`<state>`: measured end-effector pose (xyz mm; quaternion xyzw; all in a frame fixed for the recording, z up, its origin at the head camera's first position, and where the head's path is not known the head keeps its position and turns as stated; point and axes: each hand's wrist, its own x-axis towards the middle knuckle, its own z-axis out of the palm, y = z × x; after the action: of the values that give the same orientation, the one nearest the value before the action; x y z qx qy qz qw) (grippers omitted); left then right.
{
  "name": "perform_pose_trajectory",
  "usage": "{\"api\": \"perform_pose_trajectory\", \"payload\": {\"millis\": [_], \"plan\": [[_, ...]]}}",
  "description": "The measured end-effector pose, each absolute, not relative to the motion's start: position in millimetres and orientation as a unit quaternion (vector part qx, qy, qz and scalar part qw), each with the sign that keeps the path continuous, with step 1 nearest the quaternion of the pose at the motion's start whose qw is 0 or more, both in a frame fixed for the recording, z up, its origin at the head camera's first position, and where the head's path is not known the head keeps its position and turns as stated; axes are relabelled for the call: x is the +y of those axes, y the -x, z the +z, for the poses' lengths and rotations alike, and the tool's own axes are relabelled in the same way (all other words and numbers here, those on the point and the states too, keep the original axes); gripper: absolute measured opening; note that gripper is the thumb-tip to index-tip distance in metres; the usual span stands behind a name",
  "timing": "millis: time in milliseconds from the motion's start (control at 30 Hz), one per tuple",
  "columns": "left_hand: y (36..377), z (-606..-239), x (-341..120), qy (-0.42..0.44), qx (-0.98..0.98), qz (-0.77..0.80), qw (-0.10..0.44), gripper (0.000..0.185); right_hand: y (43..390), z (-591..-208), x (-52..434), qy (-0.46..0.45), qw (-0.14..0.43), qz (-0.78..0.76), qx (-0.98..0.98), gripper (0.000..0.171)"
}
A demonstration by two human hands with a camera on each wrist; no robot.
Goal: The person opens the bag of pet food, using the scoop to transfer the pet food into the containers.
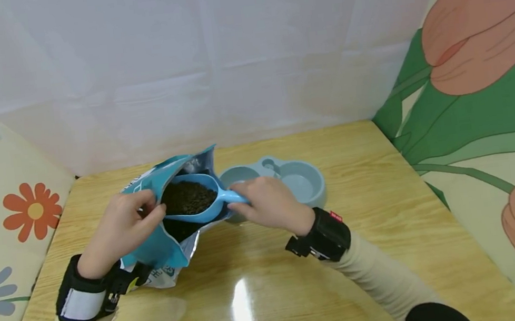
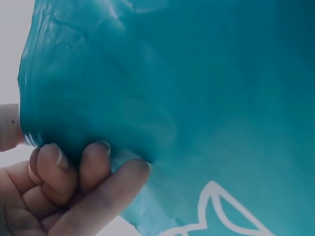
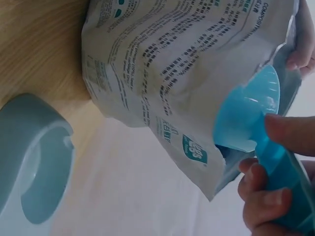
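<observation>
Two bare hands work above a pale, wood-grained table; the left hand, fingers curled, pinches the edge of a glossy teal-and-white plastic bag, its mouth spread wide; the right hand has its fingers closed round the handle of a bright blue plastic scoop, the scoop's bowl lying within the bag's mouth and heaped with small dark brown pellets; a pale blue-grey double bowl rests on the table, partly hidden behind the right hand.
</observation>
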<state>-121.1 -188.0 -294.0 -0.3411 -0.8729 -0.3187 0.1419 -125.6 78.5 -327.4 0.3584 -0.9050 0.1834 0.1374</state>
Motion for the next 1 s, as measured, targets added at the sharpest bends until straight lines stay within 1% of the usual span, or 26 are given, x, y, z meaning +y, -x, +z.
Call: {"api": "perform_pose_trajectory", "payload": {"millis": [267,467,1000], "plan": [[121,-294,-188,0.346,-0.868,-0.327,0.142,0.031,122,-319,90,-0.359,0.155,0.182,-0.902,0.032],[121,-293,-188,0.343,-0.871,-0.322,0.142,0.032,119,-318,97,-0.358,0.151,0.187,-0.902,0.035],[123,-295,-189,0.344,-0.867,-0.33,0.143,0.03,113,-311,116,-0.375,0.18,0.206,-0.886,0.025]]}}
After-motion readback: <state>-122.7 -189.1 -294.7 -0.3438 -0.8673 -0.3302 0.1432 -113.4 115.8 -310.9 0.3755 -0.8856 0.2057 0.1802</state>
